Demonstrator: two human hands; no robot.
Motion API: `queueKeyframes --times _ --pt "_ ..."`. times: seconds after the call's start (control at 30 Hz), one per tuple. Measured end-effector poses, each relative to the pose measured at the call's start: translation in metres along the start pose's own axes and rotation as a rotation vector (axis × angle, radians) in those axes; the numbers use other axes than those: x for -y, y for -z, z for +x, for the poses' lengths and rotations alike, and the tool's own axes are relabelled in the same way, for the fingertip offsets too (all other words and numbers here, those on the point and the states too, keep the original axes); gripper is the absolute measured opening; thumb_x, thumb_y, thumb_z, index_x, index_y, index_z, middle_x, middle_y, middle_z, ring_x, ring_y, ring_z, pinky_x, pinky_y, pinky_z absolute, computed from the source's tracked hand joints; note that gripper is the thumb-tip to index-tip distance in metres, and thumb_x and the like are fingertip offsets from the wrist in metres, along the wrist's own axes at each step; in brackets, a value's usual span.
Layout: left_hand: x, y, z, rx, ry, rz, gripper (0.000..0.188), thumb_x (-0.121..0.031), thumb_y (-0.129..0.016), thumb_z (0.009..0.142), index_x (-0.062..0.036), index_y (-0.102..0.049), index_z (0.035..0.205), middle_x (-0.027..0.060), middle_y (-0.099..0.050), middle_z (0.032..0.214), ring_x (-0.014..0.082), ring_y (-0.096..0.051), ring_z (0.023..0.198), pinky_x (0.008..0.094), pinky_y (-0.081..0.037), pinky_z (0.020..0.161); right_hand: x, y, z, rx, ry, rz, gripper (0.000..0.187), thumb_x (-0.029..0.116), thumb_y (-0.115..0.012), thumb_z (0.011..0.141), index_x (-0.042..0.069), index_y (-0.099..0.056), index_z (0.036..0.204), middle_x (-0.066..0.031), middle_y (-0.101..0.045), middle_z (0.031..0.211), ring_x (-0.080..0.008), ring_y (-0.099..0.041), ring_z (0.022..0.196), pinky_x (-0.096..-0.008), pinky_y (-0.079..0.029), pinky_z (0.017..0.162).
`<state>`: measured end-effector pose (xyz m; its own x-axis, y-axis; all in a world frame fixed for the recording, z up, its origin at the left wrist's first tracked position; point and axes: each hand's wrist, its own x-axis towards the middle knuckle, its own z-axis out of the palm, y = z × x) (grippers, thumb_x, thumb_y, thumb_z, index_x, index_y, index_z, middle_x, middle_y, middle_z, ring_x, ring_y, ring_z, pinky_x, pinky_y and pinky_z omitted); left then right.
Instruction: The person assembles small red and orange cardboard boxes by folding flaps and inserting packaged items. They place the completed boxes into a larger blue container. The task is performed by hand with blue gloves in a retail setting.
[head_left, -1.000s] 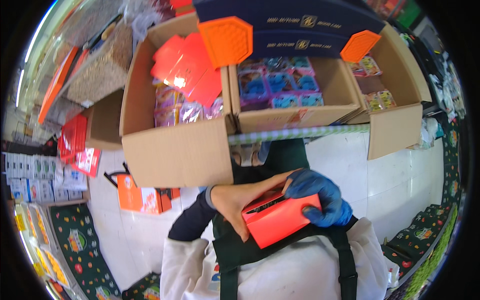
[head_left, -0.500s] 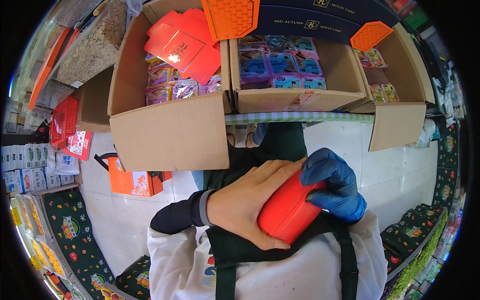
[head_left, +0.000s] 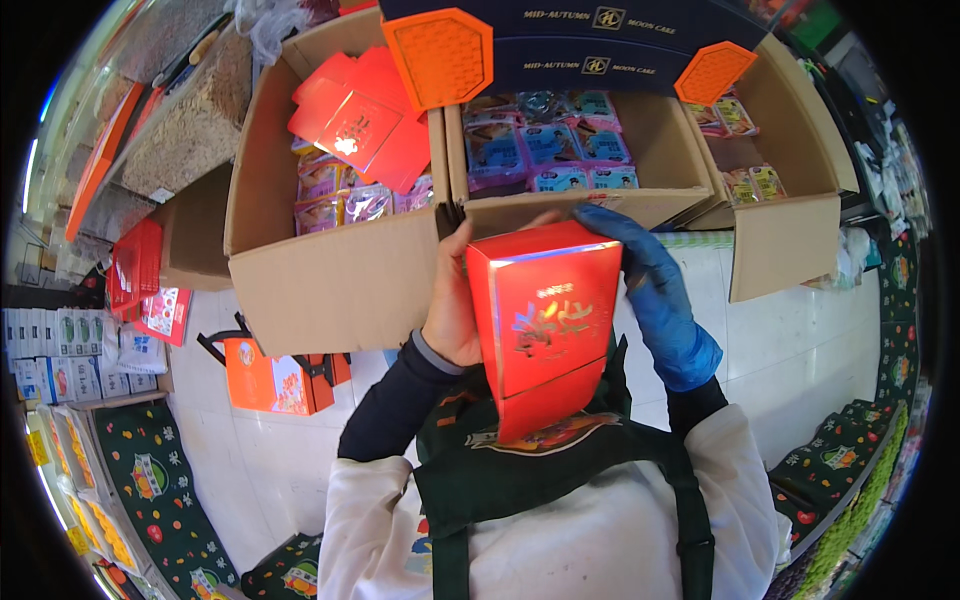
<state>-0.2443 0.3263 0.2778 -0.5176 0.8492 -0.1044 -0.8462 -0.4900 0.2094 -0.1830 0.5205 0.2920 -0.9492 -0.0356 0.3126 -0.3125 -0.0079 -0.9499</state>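
A red gift box (head_left: 545,345) with shiny gold lettering is held up in front of my dark green apron, its printed face turned toward me. My bare left hand (head_left: 455,305) grips it along the left side, with some fingers hidden behind the box. My right hand (head_left: 660,300), in a blue glove, is closed about its far right corner, fingertips behind the upper edge. Just beyond the box stands an open carton (head_left: 660,207) of blue-and-pink wrapped packs (head_left: 550,145).
Flat red box pieces (head_left: 365,120) lie over packs in the left carton (head_left: 320,305), whose flap hangs toward me. A smaller carton (head_left: 785,250) stands at right. Dark blue boxes (head_left: 560,65) and orange lattice panels (head_left: 440,58) sit behind. An orange gift box (head_left: 280,378) rests on the floor.
Both hands have raised the red box away from my body and turned it, so its printed face now shows. My left hand has shifted from over it to its left side.
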Motion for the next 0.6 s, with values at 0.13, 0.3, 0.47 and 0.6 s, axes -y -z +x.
queueKeyframes --times 0.13,0.3,0.47,0.6 --pt "0.013 -0.001 0.003 0.043 -0.062 -0.037 0.084 -0.070 -0.032 0.085 -0.0078 -0.026 0.142 0.0159 -0.040 0.140 0.0309 -0.045 0.124 0.0471 -0.038 0.101 0.005 -0.002 0.005 -0.014 -0.212 0.124 0.037 0.016 -0.057 0.089 0.004 -0.049 0.123 -0.0101 -0.057 0.116 -0.0174 -0.053 0.110 -0.0313 -0.042 0.095" --pt "0.030 0.017 -0.010 -0.035 -0.130 0.029 0.091 -0.076 -0.031 0.081 -0.0081 -0.028 0.141 0.0154 -0.041 0.139 0.0306 -0.044 0.124 0.0469 -0.038 0.102 -0.013 -0.005 -0.001 -0.016 -0.168 0.122 0.026 0.016 -0.056 0.091 0.004 -0.054 0.114 -0.0076 -0.057 0.115 -0.0146 -0.055 0.103 -0.0291 -0.044 0.090" --pt "0.024 0.020 -0.010 -0.036 -0.178 0.122 0.097 -0.078 -0.033 0.078 -0.0055 -0.026 0.142 0.0145 -0.040 0.140 0.0293 -0.044 0.125 0.0452 -0.037 0.103 -0.009 -0.011 0.006 -0.106 -0.329 0.384 0.025 0.020 -0.058 0.091 0.004 -0.058 0.110 -0.0048 -0.060 0.107 -0.0108 -0.055 0.097 -0.0272 -0.045 0.086" --pt "0.025 0.015 -0.013 -0.136 -0.299 0.234 0.101 -0.081 -0.034 0.075 -0.0030 -0.030 0.139 0.0150 -0.039 0.140 0.0302 -0.044 0.123 0.0435 -0.037 0.102 -0.004 -0.001 0.018 -0.046 -0.367 0.391 0.023 0.023 -0.060 0.090 0.005 -0.061 0.104 0.0003 -0.060 0.089 -0.0046 -0.052 0.085 -0.0233 -0.045 0.077"
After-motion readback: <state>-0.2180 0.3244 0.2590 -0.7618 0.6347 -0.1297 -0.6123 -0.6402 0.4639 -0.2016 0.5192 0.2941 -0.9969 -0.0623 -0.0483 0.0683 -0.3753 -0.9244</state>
